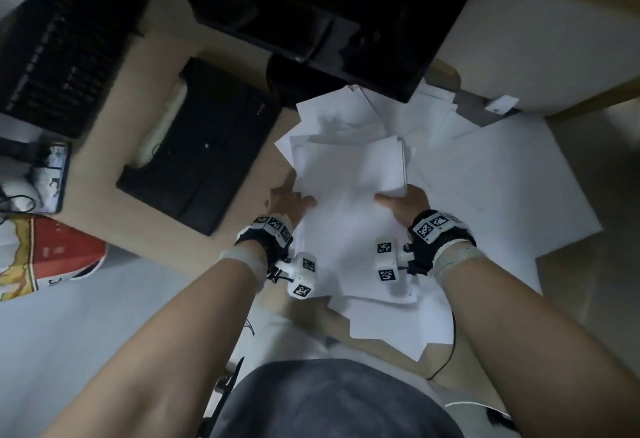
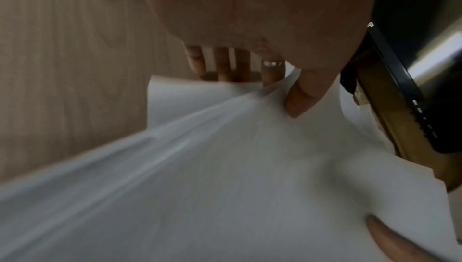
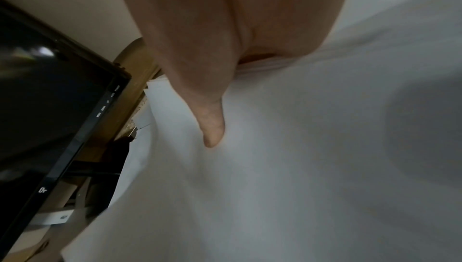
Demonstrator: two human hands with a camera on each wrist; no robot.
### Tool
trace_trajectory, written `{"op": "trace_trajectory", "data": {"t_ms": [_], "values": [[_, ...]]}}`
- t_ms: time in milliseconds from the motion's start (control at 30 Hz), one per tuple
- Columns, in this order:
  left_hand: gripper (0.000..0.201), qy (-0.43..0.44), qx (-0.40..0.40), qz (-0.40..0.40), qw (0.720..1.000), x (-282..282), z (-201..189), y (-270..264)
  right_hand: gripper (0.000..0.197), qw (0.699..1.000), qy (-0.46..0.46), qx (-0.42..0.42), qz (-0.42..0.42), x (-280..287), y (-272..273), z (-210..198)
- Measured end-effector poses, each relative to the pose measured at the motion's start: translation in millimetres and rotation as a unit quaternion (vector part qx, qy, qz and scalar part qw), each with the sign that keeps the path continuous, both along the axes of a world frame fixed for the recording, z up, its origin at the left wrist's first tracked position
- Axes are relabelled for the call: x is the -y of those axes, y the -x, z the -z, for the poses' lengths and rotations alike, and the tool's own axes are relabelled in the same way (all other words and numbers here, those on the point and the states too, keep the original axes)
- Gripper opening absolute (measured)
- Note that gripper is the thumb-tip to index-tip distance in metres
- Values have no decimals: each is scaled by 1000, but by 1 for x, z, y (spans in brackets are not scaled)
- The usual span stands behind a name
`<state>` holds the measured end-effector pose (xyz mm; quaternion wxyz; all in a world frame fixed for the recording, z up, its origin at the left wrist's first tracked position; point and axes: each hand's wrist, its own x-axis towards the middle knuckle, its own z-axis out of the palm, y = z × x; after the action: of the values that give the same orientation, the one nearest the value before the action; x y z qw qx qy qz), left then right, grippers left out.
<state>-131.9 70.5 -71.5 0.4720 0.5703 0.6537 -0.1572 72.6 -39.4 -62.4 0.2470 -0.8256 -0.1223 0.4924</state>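
Observation:
A loose stack of white paper sheets (image 1: 349,181) lies askew in the middle of the wooden desk. My left hand (image 1: 289,200) grips its left edge, thumb on top and fingers underneath, as the left wrist view shows with the thumb (image 2: 303,96) pressing the paper (image 2: 225,167). My right hand (image 1: 403,200) holds the stack's right edge the same way; its thumb (image 3: 212,128) lies on the top sheet (image 3: 300,147) and the fingers are hidden beneath.
More white sheets (image 1: 502,177) are spread over the desk to the right and front. A black monitor (image 1: 329,11) stands just behind the paper, a black keyboard (image 1: 204,146) to the left. A phone (image 1: 52,177) lies at the far left.

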Motion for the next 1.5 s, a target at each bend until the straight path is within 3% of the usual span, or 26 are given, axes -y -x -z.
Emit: {"op": "trace_trajectory", "data": {"t_ms": [67, 133, 233, 367, 500, 633, 700, 800, 833, 900, 1000, 1100, 1200, 1400, 1500], "values": [[48, 53, 25, -47, 997, -6, 1, -5, 39, 1000, -6, 23, 18, -4, 0, 5], [57, 82, 33, -62, 994, -6, 1, -7, 56, 998, 4, 38, 42, -5, 0, 12], [76, 68, 41, -54, 995, 2, 10, -3, 80, 993, 55, 45, 94, 10, 0, 32], [47, 57, 8, -74, 996, 17, 19, 13, 57, 992, 89, 49, 74, 32, 6, 33], [6, 53, 37, -124, 990, 29, 22, 22, 39, 995, 70, 44, 52, 46, 4, 32], [15, 4, 83, -107, 991, 43, 14, 20, 32, 996, 47, 45, 54, 53, 1, 22], [36, -1, 92, -182, 979, 51, 19, 22, 30, 998, 44, 33, 8, 53, 1, 20], [48, -2, 97, -268, 959, 59, 26, 33, 38, 998, 49, 25, -30, 45, 8, 19], [54, -4, 87, -265, 960, 59, 27, 38, 51, 998, 56, 23, -28, 42, 12, 21], [64, 8, 60, -186, 981, 58, 27, 41, 78, 997, 70, 12, -22, 38, 21, 21], [77, 30, 61, -125, 990, 54, 23, 31, 67, 996, 81, 17, -33, 35, 32, 22], [61, 28, 35, -151, 988, 44, 22, 26, 40, 998, 36, 36, -22, 31, 33, 21], [49, 36, 57, -150, 986, 31, 15, 30, 30, 999, -20, 48, -8, 15, 24, 8], [32, 101, 155, -258, 948, 27, 15, 27, 48, 992, -30, 72, -101, -51, 7, -8], [38, 131, 138, -240, 952, 27, 20, 19, 70, 989, 31, 106, -99, -68, 2, 0]]}}
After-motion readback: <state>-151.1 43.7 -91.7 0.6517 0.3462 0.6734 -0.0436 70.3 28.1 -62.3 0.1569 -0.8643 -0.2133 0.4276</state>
